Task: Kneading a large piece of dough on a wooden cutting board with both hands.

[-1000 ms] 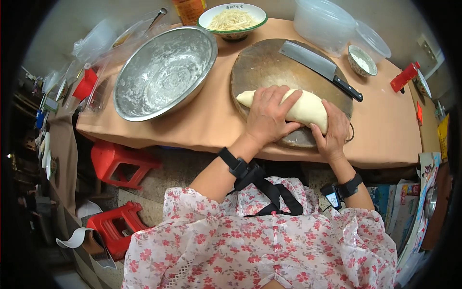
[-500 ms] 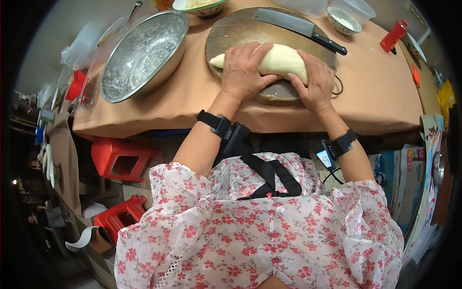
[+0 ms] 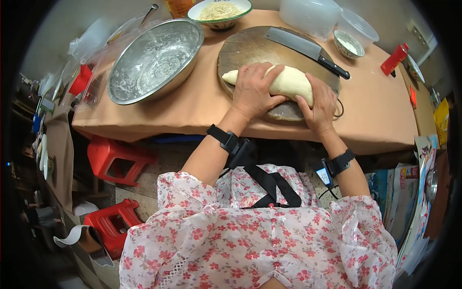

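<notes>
On a round wooden board [image 3: 240,48] lies a long pale dough roll [image 3: 291,82], tapered at its left end. My left hand [image 3: 255,91] grips it from above near that end, fingers curved over it and thumb toward me. My right hand [image 3: 318,106] is wrapped round the roll's right end, thumb along its near side. Behind the dough a cleaver [image 3: 296,44] with a black handle rests on the board. A large flour-dusted steel bowl [image 3: 154,60] stands left of the board.
At the back are a bowl of pale shreds [image 3: 219,10], clear tubs [image 3: 308,17] and a small flour bowl [image 3: 347,45]. A red bottle [image 3: 392,60] stands right. Red stools [image 3: 113,159] are under and beside the cloth-covered table [image 3: 385,111], with clutter along both sides.
The camera's view has shifted, moving the whole scene up and partly back down in the picture. Both hands stay on the dough, with little visible change against the board.
</notes>
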The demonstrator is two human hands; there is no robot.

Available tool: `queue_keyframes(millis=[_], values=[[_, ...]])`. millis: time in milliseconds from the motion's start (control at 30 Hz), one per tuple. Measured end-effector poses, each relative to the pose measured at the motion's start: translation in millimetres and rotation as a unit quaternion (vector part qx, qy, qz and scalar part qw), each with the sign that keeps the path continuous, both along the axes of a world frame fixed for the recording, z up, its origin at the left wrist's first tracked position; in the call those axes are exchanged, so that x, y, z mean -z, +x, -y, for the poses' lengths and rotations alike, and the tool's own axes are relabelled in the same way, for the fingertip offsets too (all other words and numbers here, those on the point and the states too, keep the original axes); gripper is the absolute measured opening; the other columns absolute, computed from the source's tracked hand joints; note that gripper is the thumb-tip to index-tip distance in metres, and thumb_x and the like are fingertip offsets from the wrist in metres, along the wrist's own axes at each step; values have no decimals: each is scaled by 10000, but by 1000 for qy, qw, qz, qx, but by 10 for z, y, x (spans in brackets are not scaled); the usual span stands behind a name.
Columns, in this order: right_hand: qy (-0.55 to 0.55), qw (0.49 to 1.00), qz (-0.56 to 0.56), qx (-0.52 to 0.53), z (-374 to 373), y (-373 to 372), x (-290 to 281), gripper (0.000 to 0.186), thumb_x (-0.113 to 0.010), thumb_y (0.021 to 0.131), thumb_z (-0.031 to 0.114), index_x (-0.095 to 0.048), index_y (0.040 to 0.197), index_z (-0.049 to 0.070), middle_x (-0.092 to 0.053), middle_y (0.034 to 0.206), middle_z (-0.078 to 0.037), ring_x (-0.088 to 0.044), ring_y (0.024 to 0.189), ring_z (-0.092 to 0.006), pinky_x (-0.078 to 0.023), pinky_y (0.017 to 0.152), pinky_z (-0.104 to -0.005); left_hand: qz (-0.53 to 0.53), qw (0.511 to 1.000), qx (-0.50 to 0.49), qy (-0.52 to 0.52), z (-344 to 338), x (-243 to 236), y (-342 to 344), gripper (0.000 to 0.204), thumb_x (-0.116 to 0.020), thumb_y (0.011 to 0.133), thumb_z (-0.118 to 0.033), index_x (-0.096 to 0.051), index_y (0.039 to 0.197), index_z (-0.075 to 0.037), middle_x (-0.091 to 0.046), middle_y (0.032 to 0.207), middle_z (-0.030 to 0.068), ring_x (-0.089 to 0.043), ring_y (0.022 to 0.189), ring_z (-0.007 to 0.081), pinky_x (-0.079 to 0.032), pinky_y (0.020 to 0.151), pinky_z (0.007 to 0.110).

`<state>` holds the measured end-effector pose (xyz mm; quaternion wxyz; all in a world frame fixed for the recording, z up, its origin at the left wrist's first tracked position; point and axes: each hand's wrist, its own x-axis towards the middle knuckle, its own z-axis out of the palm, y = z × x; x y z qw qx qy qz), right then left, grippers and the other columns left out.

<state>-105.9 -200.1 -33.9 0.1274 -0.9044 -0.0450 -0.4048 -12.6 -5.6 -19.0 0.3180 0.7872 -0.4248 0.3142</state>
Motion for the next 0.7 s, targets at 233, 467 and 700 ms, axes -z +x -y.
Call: queue_keyframes(millis=[233, 467, 700], values=[[-2, 1000, -16, -10, -5, 3, -7, 595, -668, 832, 425, -558, 1321, 103, -616, 1218, -115, -562, 1125, -297, -365, 951, -419, -10, 1000, -2, -1, -25, 9, 0, 713, -849, 603, -361, -611, 1244, -156, -624, 1157, 90, -587, 1100, 283, -401, 953, 437], [-5, 1000, -18, -10, -2, 11, -25, 606, -677, 826, 416, -555, 1326, 95, -610, 1224, -118, -559, 1126, -300, -363, 952, -424, -22, 1000, 0, 7, -24, -4, 0, 732, -856, 592, -361, -611, 1250, -155, -612, 1173, 92, -575, 1110, 287, -393, 969, 442], [-2, 1000, -26, -8, -10, -14, -34, 615, -683, 821, 414, -554, 1325, 86, -609, 1224, -124, -557, 1127, -301, -364, 953, -425, -18, 1000, -2, 5, -14, -2, -8, 746, -861, 584, -357, -612, 1255, -147, -609, 1181, 91, -575, 1112, 289, -394, 974, 443]])
